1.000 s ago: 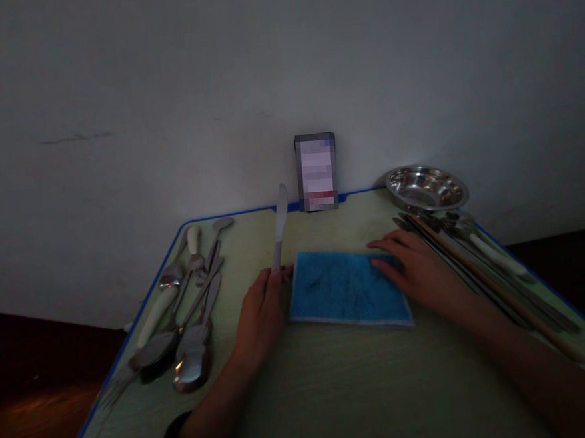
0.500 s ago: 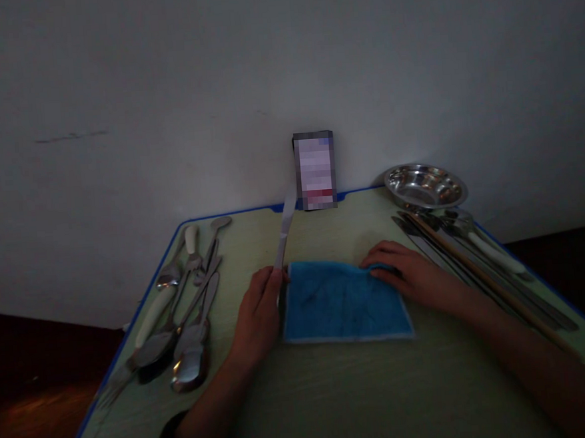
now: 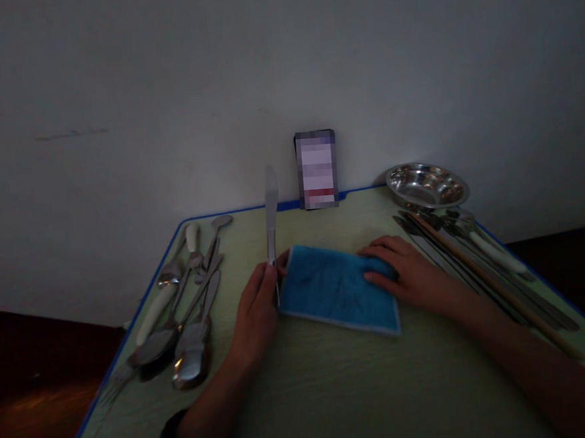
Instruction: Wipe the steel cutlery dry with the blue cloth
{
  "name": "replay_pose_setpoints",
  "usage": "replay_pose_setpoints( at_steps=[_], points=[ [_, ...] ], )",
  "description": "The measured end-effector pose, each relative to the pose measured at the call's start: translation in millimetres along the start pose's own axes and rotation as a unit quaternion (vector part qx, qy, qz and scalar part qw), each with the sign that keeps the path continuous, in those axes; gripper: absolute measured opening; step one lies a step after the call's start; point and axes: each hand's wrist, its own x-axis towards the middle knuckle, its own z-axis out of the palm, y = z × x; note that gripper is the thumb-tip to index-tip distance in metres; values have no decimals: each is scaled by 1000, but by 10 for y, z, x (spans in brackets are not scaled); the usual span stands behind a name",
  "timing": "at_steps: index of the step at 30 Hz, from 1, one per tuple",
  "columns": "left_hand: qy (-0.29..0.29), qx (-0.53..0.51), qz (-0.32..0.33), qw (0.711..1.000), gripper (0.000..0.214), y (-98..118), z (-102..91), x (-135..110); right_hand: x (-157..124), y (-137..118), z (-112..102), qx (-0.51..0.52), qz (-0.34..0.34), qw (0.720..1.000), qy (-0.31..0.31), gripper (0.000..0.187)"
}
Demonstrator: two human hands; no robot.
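Note:
My left hand (image 3: 256,311) is closed round the handle end of a table knife (image 3: 271,210), whose blade points up and away from me. Beside the knife hangs a flat blue cloth (image 3: 335,293) with a pale border, its left corner close to my left fingers. My right hand (image 3: 409,271) grips the cloth at its upper right edge, with fingers over the top and thumb on the near face. The knife's lower end is hidden in my left hand.
Several spoons and forks (image 3: 189,359) lie along the table's left side. Knives and a brown chopstick-like stick (image 3: 476,273) lie at the right, below a steel bowl (image 3: 426,186). A phone (image 3: 316,170) leans on the wall behind the table (image 3: 344,389).
The knife has swung left to stand more upright in my left hand. The cloth has tilted, its left side rising and its lower right corner shifting left. My right hand has barely moved.

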Motion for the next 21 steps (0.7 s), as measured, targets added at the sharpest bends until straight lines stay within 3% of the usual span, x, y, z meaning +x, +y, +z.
replay_pose_setpoints(
  at_steps=[5, 8, 11, 13, 14, 18, 20, 21],
  points=[
    [-28, -44, 22, 998, 26, -5, 34, -1, 5, -7, -7, 51, 44, 997, -29, 35],
    [-8, 47, 25, 999, 27, 31, 16, -15, 21, -26, -49, 141, 105, 984, -28, 24],
    [5, 136, 54, 989, 27, 70, -10, -43, 40, -53, -67, 255, 179, 950, 35, 20],
    [-21, 148, 69, 986, 28, 72, -12, -71, 53, -81, -39, 379, 228, 894, 72, 20],
    [-44, 140, 68, 987, 30, 64, -6, -88, 61, -101, -13, 457, 256, 848, 81, 21],
    [-158, 93, 44, 982, 28, 26, 52, -176, 91, -234, 80, 714, 310, 623, 84, 18],
    [-207, 101, 48, 972, 28, 27, 86, -224, 94, -314, 84, 770, 295, 562, 71, 18],
    [-228, 108, 51, 966, 28, 34, 100, -248, 90, -351, 75, 778, 281, 558, 69, 20]
  ],
)
